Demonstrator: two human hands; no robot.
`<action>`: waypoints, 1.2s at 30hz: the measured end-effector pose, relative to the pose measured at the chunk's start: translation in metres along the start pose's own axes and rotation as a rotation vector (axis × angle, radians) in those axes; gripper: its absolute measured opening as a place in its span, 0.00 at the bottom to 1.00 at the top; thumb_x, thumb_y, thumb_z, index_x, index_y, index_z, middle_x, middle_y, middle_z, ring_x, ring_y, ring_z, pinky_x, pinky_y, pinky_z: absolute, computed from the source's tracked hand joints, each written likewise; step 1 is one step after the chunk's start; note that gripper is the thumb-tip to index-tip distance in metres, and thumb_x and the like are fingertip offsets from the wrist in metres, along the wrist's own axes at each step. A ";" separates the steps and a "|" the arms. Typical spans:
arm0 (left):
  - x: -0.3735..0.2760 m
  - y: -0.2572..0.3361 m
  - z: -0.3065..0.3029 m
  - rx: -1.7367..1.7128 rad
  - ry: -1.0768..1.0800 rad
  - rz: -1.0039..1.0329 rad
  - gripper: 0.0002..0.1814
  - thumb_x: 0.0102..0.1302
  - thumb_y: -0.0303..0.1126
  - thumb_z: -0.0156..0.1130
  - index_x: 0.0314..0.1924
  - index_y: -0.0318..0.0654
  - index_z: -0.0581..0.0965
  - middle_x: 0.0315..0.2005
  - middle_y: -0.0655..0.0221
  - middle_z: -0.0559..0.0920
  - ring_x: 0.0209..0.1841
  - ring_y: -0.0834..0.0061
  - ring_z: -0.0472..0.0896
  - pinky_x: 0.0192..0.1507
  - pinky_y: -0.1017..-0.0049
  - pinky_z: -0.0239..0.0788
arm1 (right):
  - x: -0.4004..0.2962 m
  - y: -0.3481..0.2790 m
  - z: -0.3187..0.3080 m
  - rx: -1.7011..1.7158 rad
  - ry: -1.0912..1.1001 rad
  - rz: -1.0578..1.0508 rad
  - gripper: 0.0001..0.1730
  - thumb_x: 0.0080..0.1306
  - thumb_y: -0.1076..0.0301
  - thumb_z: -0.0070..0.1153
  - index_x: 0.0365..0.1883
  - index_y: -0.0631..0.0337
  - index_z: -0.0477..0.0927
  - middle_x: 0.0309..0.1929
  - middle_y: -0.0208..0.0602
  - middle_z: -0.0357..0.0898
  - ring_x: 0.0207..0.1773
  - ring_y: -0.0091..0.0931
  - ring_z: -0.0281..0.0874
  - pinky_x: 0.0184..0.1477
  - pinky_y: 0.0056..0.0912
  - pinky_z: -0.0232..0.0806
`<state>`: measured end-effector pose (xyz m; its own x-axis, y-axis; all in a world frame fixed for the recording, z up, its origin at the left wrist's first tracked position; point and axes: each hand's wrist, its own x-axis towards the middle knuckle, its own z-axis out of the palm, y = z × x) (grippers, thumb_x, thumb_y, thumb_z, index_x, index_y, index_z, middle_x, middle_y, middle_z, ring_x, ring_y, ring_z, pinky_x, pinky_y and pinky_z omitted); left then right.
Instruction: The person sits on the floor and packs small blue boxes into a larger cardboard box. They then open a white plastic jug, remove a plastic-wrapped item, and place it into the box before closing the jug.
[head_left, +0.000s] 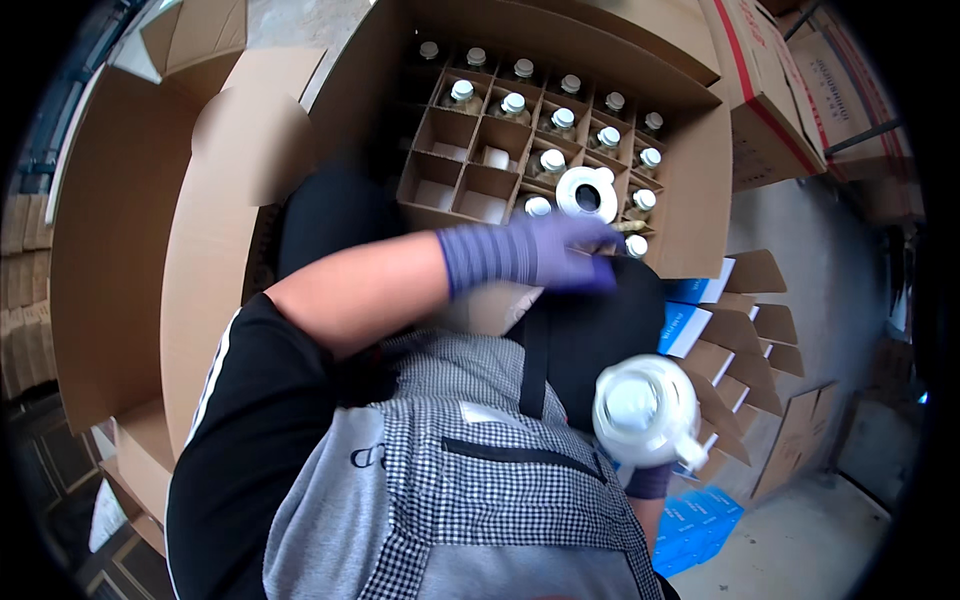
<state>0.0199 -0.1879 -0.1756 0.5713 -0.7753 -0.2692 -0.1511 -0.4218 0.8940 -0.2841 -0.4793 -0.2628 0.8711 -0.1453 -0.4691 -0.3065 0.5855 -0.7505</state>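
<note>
My left hand (570, 259), in a blurred purple glove, reaches across the near edge of an open cardboard carton (694, 202). Its fingers look spread, and nothing shows between them. Just beyond the fingers is a white ring-shaped piece (568, 196) with a dark round opening and a side tab, perhaps a funnel. White-capped clear bottles (562, 120) stand in the carton's cardboard dividers (501, 169). At lower right, a white translucent jug (664, 442) is in my right hand. Only that hand's purple glove cuff (649, 481) shows; the jug hides the fingers.
On the left stands a large open carton (112, 262). Blue-and-white boxes with raised flaps (739, 337) line the right side, and blue packs (697, 525) lie below them. Red-striped cartons (772, 97) are stacked at upper right. Grey floor (795, 517) shows at lower right.
</note>
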 end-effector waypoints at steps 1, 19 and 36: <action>0.054 -0.089 -0.019 0.323 0.236 0.070 0.25 0.64 0.44 0.65 0.59 0.44 0.78 0.51 0.60 0.84 0.56 0.59 0.81 0.62 0.65 0.71 | -0.012 0.000 -0.013 0.008 0.035 0.038 0.33 0.76 0.55 0.51 0.74 0.63 0.62 0.71 0.44 0.68 0.71 0.36 0.70 0.72 0.44 0.64; 0.217 -0.351 -0.045 1.131 -0.246 -0.302 0.19 0.76 0.37 0.45 0.60 0.45 0.78 0.53 0.50 0.82 0.57 0.51 0.81 0.58 0.58 0.73 | -0.011 0.074 -0.029 0.214 0.323 0.149 0.32 0.77 0.56 0.51 0.73 0.61 0.63 0.71 0.44 0.69 0.70 0.36 0.71 0.70 0.43 0.66; -0.080 0.065 0.027 -0.160 -0.018 -0.081 0.45 0.55 0.41 0.74 0.70 0.35 0.63 0.63 0.50 0.71 0.67 0.58 0.71 0.69 0.62 0.64 | 0.019 0.048 -0.016 0.259 -0.101 -0.283 0.31 0.77 0.57 0.50 0.73 0.60 0.63 0.71 0.44 0.69 0.70 0.36 0.71 0.68 0.43 0.68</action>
<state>-0.0576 -0.1664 -0.1055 0.5617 -0.7509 -0.3475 0.0257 -0.4039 0.9144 -0.2887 -0.4667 -0.3152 0.9445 -0.2584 -0.2027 0.0469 0.7171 -0.6954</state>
